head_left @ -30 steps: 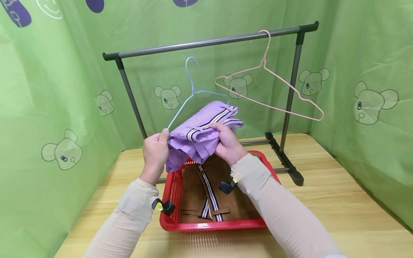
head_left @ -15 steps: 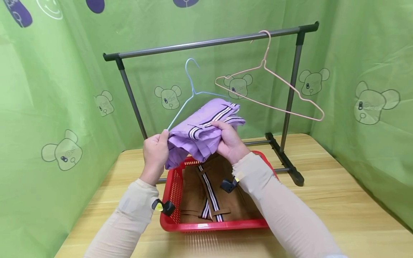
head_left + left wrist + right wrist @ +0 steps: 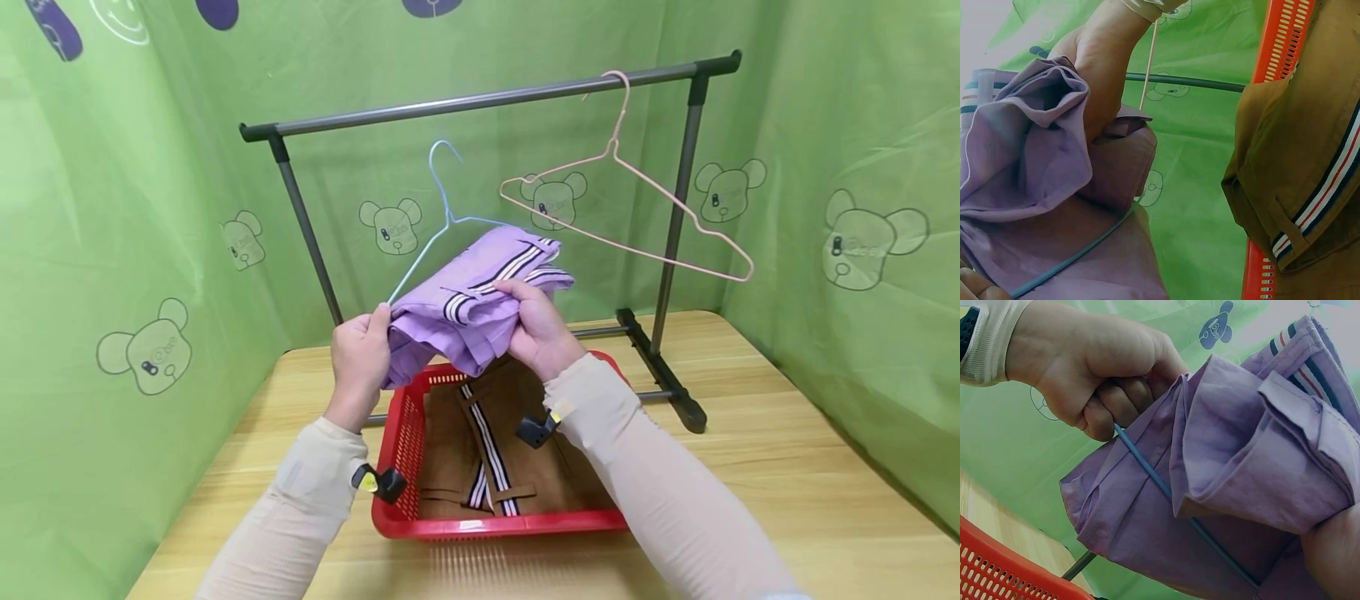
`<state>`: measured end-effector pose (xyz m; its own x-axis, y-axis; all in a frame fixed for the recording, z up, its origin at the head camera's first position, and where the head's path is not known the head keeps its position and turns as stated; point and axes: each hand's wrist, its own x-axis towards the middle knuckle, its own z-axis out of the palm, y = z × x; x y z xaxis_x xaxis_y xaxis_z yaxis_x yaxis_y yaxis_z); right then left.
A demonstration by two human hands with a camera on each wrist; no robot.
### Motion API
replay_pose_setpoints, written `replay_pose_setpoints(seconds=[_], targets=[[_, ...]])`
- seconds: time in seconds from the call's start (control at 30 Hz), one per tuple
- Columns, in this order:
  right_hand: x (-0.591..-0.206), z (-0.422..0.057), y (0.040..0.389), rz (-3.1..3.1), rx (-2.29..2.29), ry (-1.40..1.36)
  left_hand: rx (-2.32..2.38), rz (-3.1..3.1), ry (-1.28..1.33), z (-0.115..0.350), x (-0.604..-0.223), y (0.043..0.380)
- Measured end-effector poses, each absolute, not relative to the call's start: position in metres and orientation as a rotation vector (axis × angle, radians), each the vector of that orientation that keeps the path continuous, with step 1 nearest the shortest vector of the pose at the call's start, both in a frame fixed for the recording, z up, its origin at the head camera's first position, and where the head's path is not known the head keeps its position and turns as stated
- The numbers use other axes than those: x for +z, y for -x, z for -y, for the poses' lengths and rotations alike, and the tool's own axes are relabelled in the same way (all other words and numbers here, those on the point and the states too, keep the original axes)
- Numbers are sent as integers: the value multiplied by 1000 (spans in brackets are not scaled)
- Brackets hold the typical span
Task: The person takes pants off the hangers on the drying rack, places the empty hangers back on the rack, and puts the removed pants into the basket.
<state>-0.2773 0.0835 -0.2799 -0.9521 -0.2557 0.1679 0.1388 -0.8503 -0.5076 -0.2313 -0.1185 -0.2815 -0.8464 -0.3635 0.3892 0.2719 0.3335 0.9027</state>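
Observation:
Purple pants point(image 3: 480, 283) with navy-and-white striped trim are bunched over the lower part of a light blue wire hanger point(image 3: 447, 218). My left hand point(image 3: 361, 348) grips the hanger's left corner, against the edge of the cloth. On the other side, my right hand point(image 3: 542, 327) pinches the folded pants, thumb on top. In the right wrist view the hanger's blue bar point(image 3: 1154, 475) crosses the underside of the pants, running out from the curled left fingers point(image 3: 1124, 400). The hanger's hook is free in the air, below the rack's rail. Cloth hides its right end.
Brown striped clothing point(image 3: 517, 458) lies in a red plastic basket point(image 3: 495, 526) below my hands. Behind stands a clothes rack point(image 3: 465, 102) with a dark metal rail; a pink hanger point(image 3: 637, 250) hangs at its right. The table point(image 3: 787, 467) is wooden, with green printed curtains point(image 3: 840, 125) around.
My right hand has shifted slightly right with the pants, drawing them further along the hanger. The hanger's hook sits slightly lower. My left hand has stayed nearly in place.

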Motion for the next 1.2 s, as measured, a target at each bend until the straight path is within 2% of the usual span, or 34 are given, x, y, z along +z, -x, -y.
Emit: replay_pose_setpoints(seconds=[1.2], targets=[[-274,-98,271,-720,-2860,405,-1536,2070,-111,123,-283,232]])
